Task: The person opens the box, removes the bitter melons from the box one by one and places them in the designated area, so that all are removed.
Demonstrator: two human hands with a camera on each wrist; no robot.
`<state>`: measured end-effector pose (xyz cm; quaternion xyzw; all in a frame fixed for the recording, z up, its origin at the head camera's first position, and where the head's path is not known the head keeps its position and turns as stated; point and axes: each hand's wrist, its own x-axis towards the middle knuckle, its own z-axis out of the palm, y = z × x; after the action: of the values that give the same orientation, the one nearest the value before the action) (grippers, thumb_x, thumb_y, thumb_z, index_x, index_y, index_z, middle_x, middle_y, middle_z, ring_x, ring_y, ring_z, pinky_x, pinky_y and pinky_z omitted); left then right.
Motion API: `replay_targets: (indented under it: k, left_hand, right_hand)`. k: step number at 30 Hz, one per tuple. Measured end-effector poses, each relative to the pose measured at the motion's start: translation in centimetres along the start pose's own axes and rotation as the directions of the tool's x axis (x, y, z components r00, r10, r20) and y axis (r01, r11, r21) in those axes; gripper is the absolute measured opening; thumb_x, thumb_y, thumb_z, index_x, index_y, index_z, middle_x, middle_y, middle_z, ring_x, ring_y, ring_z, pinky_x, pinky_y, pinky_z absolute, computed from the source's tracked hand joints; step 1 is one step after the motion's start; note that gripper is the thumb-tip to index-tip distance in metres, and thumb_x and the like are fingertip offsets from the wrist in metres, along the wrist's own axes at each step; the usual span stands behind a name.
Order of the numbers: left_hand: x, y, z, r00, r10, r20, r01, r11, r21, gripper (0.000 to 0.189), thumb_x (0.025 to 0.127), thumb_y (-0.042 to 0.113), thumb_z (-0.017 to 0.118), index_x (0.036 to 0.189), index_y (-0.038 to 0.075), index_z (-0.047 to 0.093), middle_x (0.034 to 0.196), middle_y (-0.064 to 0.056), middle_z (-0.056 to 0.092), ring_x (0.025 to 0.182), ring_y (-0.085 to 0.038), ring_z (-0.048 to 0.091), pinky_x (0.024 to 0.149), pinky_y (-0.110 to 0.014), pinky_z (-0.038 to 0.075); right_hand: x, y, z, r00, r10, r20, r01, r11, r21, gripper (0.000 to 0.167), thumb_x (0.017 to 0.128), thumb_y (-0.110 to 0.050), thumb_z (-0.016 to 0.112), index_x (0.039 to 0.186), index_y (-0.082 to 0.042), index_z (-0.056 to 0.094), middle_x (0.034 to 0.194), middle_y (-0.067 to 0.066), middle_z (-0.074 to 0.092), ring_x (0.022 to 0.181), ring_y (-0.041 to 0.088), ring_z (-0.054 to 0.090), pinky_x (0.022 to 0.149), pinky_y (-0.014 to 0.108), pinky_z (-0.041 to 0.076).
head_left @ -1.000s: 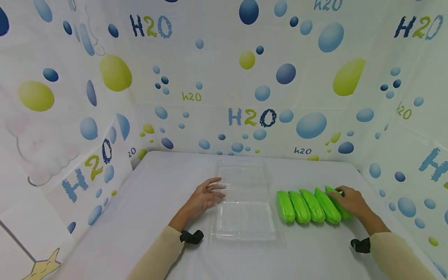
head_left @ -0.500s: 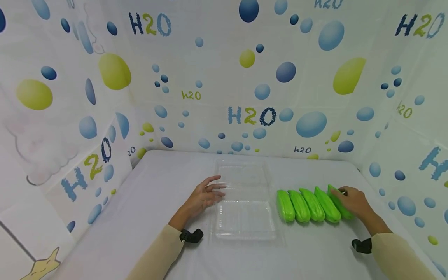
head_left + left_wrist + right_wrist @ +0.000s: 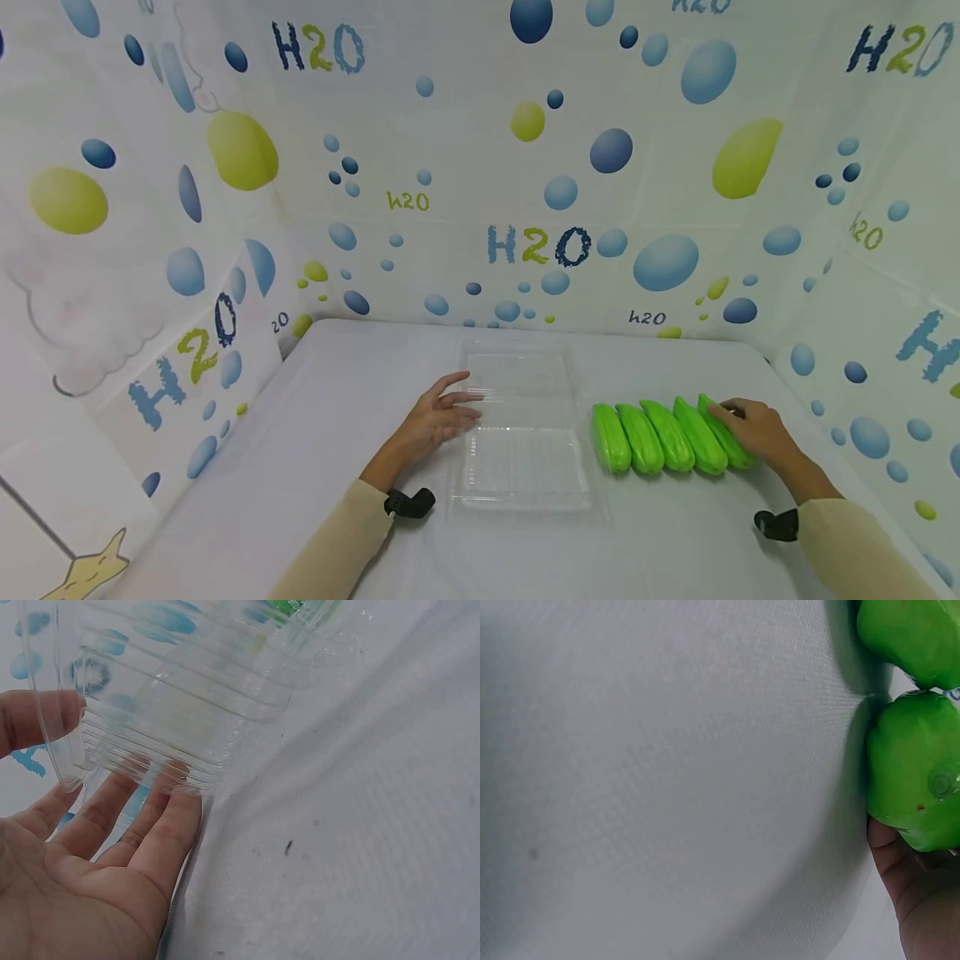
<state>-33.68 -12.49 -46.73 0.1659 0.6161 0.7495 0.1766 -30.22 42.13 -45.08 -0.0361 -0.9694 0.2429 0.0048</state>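
A clear plastic clamshell box (image 3: 525, 471) lies open-lidded on the white cloth, its lid (image 3: 517, 373) spread toward the back. At its left side my left hand (image 3: 429, 427) rests with fingers loosely extended. The left wrist view has the fingertips against the box's ribbed wall (image 3: 187, 712) and the thumb near its rim. To the right of the box, several long green gourd-shaped vegetables (image 3: 642, 443) lie side by side. My right hand (image 3: 756, 429) holds the rightmost gourd (image 3: 726, 442), thumb near its pointed end. In the right wrist view, fingers reach beneath the gourd's blunt end (image 3: 911, 765).
White cloth (image 3: 330, 417) covers the table. Patterned curtains (image 3: 450, 167) with coloured ovals and "H2O" lettering rise behind it and at both sides. Each wrist carries a black camera, such as the one on the left (image 3: 410, 503).
The rightmost gourd tilted slightly away from its neighbour, then came back beside it with my right hand on it. My left hand stays by the box. The head view shifted slightly.
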Motion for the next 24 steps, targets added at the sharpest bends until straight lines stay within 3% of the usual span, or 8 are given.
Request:
replay_targets:
  k: [8,12,14,16,19,22,24]
  left_hand:
    - [0.2,-0.2,-0.1,1.0,0.001,0.004,-0.001,1.0,-0.004,0.076,0.095,-0.011,0.052,0.161,0.011,0.022,0.15,-0.027,0.047,0.129,-0.043,0.055,0.1,-0.037,0.054]
    - [0.3,0.0,-0.2,0.999,-0.017,-0.037,0.018,1.0,0.006,0.078,0.094,-0.008,0.055,0.16,0.019,0.024,0.147,-0.024,0.051,0.129,-0.041,0.056,0.103,-0.041,0.052]
    - [0.2,0.2,-0.4,0.997,-0.02,-0.074,0.024,0.999,0.046,0.078,0.095,-0.003,0.057,0.161,0.022,0.023,0.144,-0.022,0.055,0.127,-0.04,0.058,0.103,-0.041,0.052]
    - [0.0,0.4,-0.5,0.993,-0.009,-0.12,0.027,0.989,0.149,0.078,0.097,0.002,0.06,0.161,0.02,0.02,0.138,-0.019,0.061,0.124,-0.036,0.062,0.101,-0.04,0.053]
    - [-0.3,0.8,-0.7,0.979,-0.005,-0.203,0.059,0.963,0.264,0.074,0.099,0.009,0.059,0.161,0.015,0.019,0.127,-0.017,0.069,0.116,-0.033,0.067,0.098,-0.039,0.055]
    - [-0.4,1.4,-0.8,0.958,-0.019,-0.285,0.105,0.951,0.289,0.067,0.101,0.011,0.053,0.16,0.009,0.021,0.12,-0.022,0.07,0.11,-0.034,0.069,0.095,-0.042,0.057]
    - [-0.4,1.9,-0.9,0.936,-0.038,-0.349,0.14,0.952,0.272,0.064,0.1,0.012,0.052,0.158,0.008,0.024,0.119,-0.024,0.069,0.106,-0.035,0.069,0.093,-0.043,0.057]
  right_hand:
    - [0.0,-0.1,-0.3,0.999,0.039,0.013,-0.039,0.999,0.005,0.082,0.104,-0.058,0.039,0.131,0.019,0.051,0.128,0.042,0.053,0.113,0.056,0.053,0.089,0.064,0.049]
    - [-0.1,-0.1,-0.4,0.997,0.08,0.002,-0.08,0.997,-0.011,0.088,0.102,-0.064,0.034,0.13,0.018,0.05,0.126,0.043,0.053,0.109,0.055,0.055,0.082,0.059,0.051]
    - [-0.2,-0.2,-0.4,0.994,0.104,-0.013,-0.105,0.994,-0.031,0.092,0.1,-0.068,0.032,0.131,0.018,0.048,0.125,0.042,0.054,0.106,0.054,0.057,0.077,0.058,0.05]
    - [-0.4,-0.3,-0.3,0.992,0.123,-0.035,-0.124,0.991,-0.056,0.096,0.099,-0.071,0.029,0.133,0.017,0.047,0.125,0.04,0.055,0.105,0.054,0.058,0.073,0.056,0.049]
    - [-0.6,-1.2,-0.3,0.989,0.119,-0.084,-0.127,0.988,-0.091,0.097,0.097,-0.073,0.029,0.135,0.016,0.046,0.126,0.039,0.055,0.106,0.055,0.056,0.072,0.058,0.048]
    - [-0.7,-2.7,-0.1,0.984,0.061,-0.168,-0.083,0.988,-0.13,0.094,0.098,-0.071,0.033,0.134,0.015,0.048,0.127,0.039,0.054,0.108,0.057,0.049,0.075,0.064,0.046]
    - [-0.6,-4.0,0.1,0.974,0.007,-0.227,-0.043,0.987,-0.152,0.089,0.099,-0.068,0.036,0.134,0.013,0.05,0.13,0.04,0.052,0.113,0.059,0.042,0.08,0.069,0.042]
